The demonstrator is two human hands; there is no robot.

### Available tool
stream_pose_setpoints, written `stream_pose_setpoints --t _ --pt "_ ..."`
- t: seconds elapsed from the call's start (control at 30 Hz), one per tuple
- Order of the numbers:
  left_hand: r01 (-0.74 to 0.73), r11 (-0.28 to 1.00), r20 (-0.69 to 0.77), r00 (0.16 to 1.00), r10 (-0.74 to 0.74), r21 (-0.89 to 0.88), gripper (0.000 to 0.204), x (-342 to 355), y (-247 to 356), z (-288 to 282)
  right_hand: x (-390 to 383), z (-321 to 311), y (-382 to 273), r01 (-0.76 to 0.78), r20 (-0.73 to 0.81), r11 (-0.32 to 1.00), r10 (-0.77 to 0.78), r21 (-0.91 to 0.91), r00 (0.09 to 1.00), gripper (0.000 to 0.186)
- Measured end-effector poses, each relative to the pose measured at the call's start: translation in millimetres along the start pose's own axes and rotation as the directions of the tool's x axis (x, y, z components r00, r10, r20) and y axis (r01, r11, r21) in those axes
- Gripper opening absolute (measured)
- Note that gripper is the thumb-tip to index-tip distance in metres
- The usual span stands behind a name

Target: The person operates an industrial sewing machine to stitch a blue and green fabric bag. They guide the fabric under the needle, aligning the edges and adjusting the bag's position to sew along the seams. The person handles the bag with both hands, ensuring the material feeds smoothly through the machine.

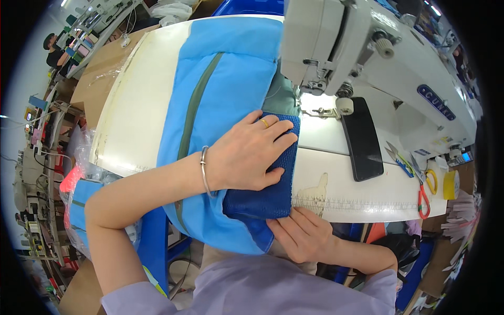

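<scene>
A light blue fabric piece [231, 94] with a dark green zipper strip [195, 107] lies across the sewing table and hangs over its near edge. On top of it is a dark blue mesh fabric [260, 205], its right edge running toward the needle area of the sewing machine [310, 39]. My left hand [249, 152] presses flat on the mesh, fingers spread. At the near corner, my right hand [303, 236] pinches the edge of the mesh between thumb and fingers. A grey-green fabric [283, 94] shows beside the presser foot [302, 107].
Right of the needle lies a black phone [363, 139]. Farther right are thread snips [401, 163], red-handled scissors [423, 199] and a yellow tape roll [451, 185]. A printed ruler [362, 205] follows the table's near edge. Another person [55, 52] sits far left.
</scene>
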State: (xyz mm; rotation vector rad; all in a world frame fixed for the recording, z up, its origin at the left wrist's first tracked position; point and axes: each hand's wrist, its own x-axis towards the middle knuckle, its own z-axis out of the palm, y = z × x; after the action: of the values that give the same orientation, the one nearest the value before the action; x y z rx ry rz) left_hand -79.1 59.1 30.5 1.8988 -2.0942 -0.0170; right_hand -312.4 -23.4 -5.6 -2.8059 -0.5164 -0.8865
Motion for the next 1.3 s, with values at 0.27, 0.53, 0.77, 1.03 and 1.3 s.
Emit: stream_pose_setpoints --t 0.27,0.53,0.77,1.03,1.3 --pt "-0.039 0.999 0.023 0.999 0.039 -0.007 0.060 19 -26 -1 12 3 19 -0.083 0.044 0.995 0.081 0.051 0.996 0.031" --pt "-0.068 0.997 0.244 0.968 0.057 0.036 0.061 5 11 -39 15 5 29 -0.146 0.042 0.988 0.144 0.054 0.989 0.033" --pt "-0.001 0.942 -0.067 0.997 0.025 0.337 0.051 -20 31 -35 11 9 26 -0.048 0.010 0.998 0.048 -0.032 0.999 0.033" --pt "-0.097 0.771 0.049 0.995 0.085 0.629 0.051 -19 32 -40 1 16 19 -0.035 -0.040 0.997 0.038 0.063 0.999 0.030" --pt "-0.115 0.736 -0.235 0.905 0.354 0.667 0.040 -1 39 -66 4 14 20 -0.050 -0.072 0.989 0.061 0.136 0.996 0.029"
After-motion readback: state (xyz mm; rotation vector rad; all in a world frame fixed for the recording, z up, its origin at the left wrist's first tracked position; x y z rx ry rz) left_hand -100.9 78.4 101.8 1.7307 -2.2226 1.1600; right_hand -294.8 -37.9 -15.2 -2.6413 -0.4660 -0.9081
